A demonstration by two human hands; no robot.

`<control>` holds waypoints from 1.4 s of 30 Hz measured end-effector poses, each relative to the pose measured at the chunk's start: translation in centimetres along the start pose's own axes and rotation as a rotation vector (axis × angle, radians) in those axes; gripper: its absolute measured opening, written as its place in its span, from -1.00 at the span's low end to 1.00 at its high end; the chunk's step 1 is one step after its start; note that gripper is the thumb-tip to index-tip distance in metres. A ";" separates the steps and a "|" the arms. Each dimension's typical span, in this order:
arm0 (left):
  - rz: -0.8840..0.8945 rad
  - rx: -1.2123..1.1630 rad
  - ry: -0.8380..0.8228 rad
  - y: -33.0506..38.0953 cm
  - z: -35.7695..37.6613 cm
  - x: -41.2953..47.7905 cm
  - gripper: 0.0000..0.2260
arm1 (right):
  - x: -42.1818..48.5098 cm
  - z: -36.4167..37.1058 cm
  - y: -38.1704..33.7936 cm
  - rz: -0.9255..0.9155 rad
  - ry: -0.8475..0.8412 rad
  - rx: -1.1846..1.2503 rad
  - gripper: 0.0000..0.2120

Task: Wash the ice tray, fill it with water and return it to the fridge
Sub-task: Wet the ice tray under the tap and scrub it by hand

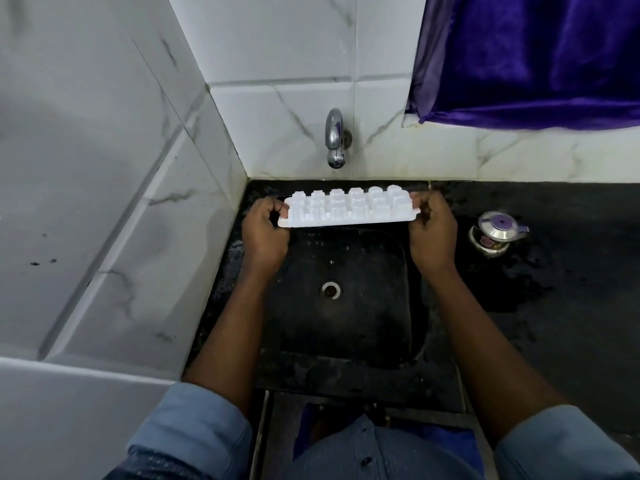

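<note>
Over the far edge of the black stone sink (346, 327), just below the chrome wall tap (335, 140): a white plastic ice tray (348, 207), held crosswise, cup bottoms turned up. Left end pinched by the left hand (265, 233), right end gripped by the right hand (433, 233). On the dark counter to the right, well apart, a small steel pot with a purple-knobbed lid (497, 233).
</note>
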State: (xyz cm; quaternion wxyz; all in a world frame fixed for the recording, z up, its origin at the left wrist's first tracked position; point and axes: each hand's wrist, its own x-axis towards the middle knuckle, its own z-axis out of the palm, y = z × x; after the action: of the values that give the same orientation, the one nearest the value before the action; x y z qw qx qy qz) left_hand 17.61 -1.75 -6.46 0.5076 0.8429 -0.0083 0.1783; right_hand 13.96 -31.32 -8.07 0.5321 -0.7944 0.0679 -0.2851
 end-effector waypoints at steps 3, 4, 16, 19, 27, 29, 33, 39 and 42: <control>0.011 0.002 0.001 0.2 -0.2 -0.2 -0.69 | -0.1 -0.1 -0.1 -0.007 0.010 0.023 -0.88; 0.011 0.002 -0.001 0.2 -0.2 -0.3 -0.69 | -0.2 -0.1 -0.3 -0.010 0.016 0.026 -0.88; 0.036 -0.046 0.009 0.9 -0.6 -0.7 -0.70 | -0.4 -0.5 -0.5 -0.009 0.042 0.115 -0.79; 0.007 -0.069 0.006 0.9 -0.6 -0.8 -0.69 | -0.5 -0.8 -0.5 -0.011 0.044 0.101 -0.75; 0.001 -0.103 0.042 1.3 -0.6 -0.8 -0.83 | -0.4 -1.5 -1.4 -0.049 0.003 0.036 -0.74; -0.011 -0.092 0.050 1.3 -0.7 -0.7 -0.77 | -0.3 -1.7 -1.6 -0.047 -0.010 0.033 -0.70; 0.000 -0.088 0.042 1.6 -0.8 -0.7 -0.69 | -0.3 -1.9 -1.5 -0.037 -0.004 0.025 -0.66; 0.026 -0.102 0.042 1.2 -0.7 -0.5 -0.77 | -0.2 -2.0 -0.7 -0.008 -0.059 0.051 -0.63; 0.020 -0.089 0.033 0.7 -0.9 -0.6 -0.72 | -0.5 -1.9 -0.7 0.007 -0.072 0.035 -0.63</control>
State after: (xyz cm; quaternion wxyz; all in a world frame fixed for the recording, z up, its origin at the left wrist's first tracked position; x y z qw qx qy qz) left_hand 16.65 -1.38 -5.70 0.5429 0.8162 -0.0160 0.1968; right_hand 12.43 -32.40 -7.12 0.5489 -0.7945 0.0468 -0.2556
